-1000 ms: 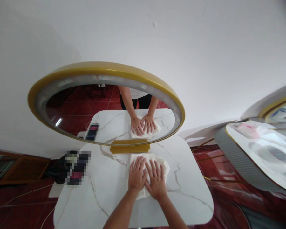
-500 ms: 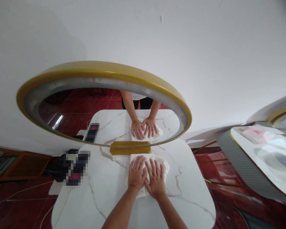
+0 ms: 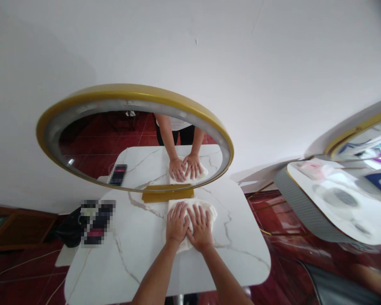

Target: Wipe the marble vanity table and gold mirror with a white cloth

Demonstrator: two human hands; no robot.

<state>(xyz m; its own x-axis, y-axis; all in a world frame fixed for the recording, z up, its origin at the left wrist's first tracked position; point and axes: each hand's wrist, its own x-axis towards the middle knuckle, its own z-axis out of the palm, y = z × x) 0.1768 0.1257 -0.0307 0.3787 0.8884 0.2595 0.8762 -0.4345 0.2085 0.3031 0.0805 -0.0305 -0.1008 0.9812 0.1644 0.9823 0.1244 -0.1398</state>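
Note:
A white cloth (image 3: pixel 212 212), folded into a soft pad with rounded, uneven edges on its right side, lies on the white marble-patterned table (image 3: pixel 136 245). My left hand (image 3: pixel 177 222) rests flat on the left part of it, fingers stretched forward. Beside it my right hand (image 3: pixel 200 226) presses on the right part, its fingers spread. The thumbs come close together over the middle of the cloth. Both palms cover much of the cloth, so its underside and centre are hidden.
A gold-rimmed oval mirror (image 3: pixel 130 90) stands on a gold base (image 3: pixel 167 195) just beyond the cloth, reflecting both hands. A pixelated dark item (image 3: pixel 98 222) lies at the table's left. To the right stands another white-topped table (image 3: pixel 320 186), with a dark chair (image 3: pixel 339 284) below.
The view has shifted, showing more of the right-hand table and the table's front edge. Both hands remain flat on the cloth, with little visible movement.

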